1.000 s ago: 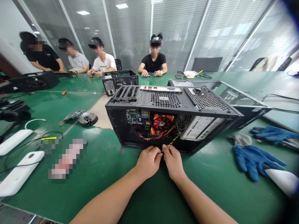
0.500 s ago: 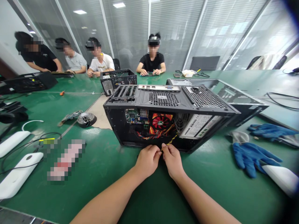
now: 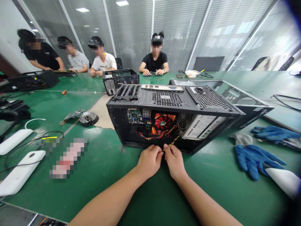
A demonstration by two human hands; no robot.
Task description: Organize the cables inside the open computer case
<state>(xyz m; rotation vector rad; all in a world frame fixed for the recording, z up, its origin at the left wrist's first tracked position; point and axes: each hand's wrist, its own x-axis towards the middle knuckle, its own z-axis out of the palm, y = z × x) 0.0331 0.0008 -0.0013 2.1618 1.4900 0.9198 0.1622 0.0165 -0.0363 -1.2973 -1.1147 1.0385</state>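
Note:
An open black computer case (image 3: 164,102) lies on the green table (image 3: 94,153), its inside facing me. A red fan (image 3: 162,123), a circuit board and a labelled power supply (image 3: 201,127) show within. From beside the power supply a twisted yellow-and-black cable (image 3: 174,140) runs out to my hands at the case's front edge. My right hand (image 3: 174,160) pinches this cable between thumb and fingers. Close on its left, my left hand (image 3: 150,160) is closed on the cable's end, which its fingers largely hide.
Blue gloves (image 3: 255,158) and a white device (image 3: 283,180) lie at the right. White devices (image 3: 22,172), cables and a metal round part (image 3: 88,118) are on the left. Another case (image 3: 121,80) stands behind. Several people sit or stand across the table.
The whole view has shifted slightly, with the case and people a little further right in the picture. Both hands keep their pinch at the cable.

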